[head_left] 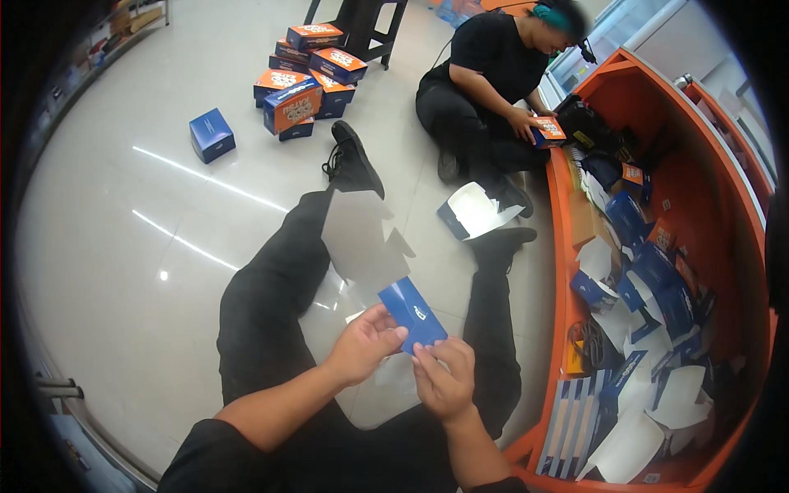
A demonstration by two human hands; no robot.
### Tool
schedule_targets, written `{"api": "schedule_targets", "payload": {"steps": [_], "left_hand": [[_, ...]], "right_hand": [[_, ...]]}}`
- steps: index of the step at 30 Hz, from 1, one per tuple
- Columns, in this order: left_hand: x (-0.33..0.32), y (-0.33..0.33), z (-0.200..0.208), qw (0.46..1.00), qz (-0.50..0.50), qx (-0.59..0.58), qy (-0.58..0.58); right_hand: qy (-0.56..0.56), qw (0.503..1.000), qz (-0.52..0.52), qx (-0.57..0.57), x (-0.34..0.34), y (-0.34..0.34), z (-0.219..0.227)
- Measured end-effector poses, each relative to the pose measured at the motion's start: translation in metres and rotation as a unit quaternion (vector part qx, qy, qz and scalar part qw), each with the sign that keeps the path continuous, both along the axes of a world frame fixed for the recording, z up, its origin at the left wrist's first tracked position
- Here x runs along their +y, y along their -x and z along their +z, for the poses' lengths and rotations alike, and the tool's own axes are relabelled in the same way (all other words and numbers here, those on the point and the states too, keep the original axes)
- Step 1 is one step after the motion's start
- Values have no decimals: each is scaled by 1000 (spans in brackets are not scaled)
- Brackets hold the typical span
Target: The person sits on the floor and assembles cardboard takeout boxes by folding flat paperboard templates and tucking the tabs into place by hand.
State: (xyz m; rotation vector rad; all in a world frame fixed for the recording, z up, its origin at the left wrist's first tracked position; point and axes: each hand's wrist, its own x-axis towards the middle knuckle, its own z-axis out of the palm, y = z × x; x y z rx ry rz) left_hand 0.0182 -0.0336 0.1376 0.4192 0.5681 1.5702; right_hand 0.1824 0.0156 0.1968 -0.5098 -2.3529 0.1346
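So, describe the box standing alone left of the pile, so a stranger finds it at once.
Start at the black stool near the top of the picture. Just left of it is a pile of orange and blue boxes; further left, on the pale floor, sits the lone box. Every face it shows is blue, while the pile shows plenty of orange.

tile floor [99,271] I saw was super shiny, light streaks [212,179] glared off it, black stool [360,34] stood further back, big orange cabinet [562,255] gaped open
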Motion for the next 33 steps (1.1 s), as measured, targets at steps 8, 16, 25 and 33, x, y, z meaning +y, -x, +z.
{"api": "schedule_targets", "payload": {"steps": [8,16,25,33], "left_hand": [[1,-6,-2,999,-15,36,-26],[1,-8,-2,997,1,70,-38],[-2,-11,-4,999,8,46,16],[-3,-24,-13,999,-7,39,12]], "right_hand": [[7,996,-66,55,-6,-1,-10],[39,998,-44,38,-6,-6,6],[48,996,-56,-40,-11,-9,11],[15,997,-76,-16,-17,-16,-2]]}}
